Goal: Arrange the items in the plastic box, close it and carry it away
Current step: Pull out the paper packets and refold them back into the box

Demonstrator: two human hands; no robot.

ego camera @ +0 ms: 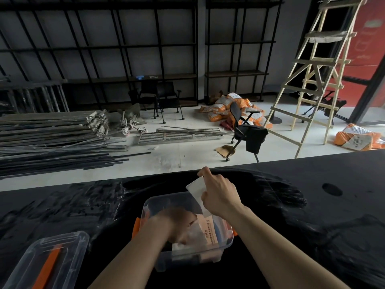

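A clear plastic box (154,202) with orange side latches stands open on the black table in front of me. My left hand (177,224) reaches down inside it, resting on flat packets (209,229); its fingers are blurred. Above the box's far right corner, my right hand (218,195) pinches a white flat packet (195,187), tilted with its lower end over the box. The box's clear lid (68,243) with an orange handle strip lies on the table at the lower left.
The black table (312,205) stretches wide to both sides, its far edge just beyond the box. On the floor beyond it are metal poles (52,138), an office chair (248,130), a wooden ladder (316,80) and orange sacks (225,107).
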